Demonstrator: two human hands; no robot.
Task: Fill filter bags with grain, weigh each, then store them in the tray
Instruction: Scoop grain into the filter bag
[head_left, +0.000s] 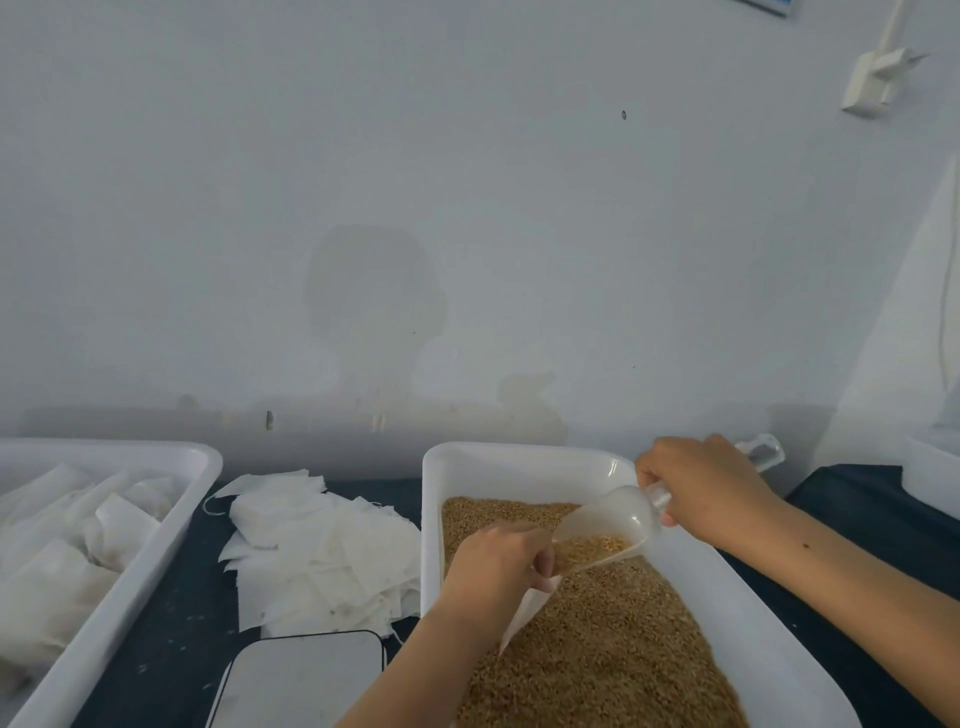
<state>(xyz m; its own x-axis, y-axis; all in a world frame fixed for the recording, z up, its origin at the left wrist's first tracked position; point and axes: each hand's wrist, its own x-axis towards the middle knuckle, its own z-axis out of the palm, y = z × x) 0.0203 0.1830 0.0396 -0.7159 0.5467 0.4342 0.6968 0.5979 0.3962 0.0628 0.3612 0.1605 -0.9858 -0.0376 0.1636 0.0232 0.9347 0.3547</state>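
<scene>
Left grip (498, 558) curls round the mouth of a filter bag (524, 613), pinching its top edge above the grain (597, 649); the bag is thin, white and limp, and hangs slanted down toward the grain surface; right grip (706, 488) is wrapped round the handle of a clear plastic scoop (608, 525), whose rounded bowl carries a small heap of grain and tilts with its lip at the bag's mouth.

Far left, a white plastic tray (171, 525) with rounded corners holds filled bags (67, 545), soft and lumpy, packed close together; its right rim runs diagonally toward the near edge; a strip of dark tabletop (176, 613) lies bare between this rim and the next things; a loose pile of empty filter bags (322, 551), flat, square and papery, sprawls just beside the grain tray (434, 519), touching or nearly touching its left wall; in front of the pile sits a scale (306, 680) with a smooth pale platform and dark rounded border, close to the left forearm.

The grain tray is white, deep and rectangular; tan, finely granular grain fills most of its floor, leaving the far wall bare; dark tabletop shows right of it under the right forearm.
</scene>
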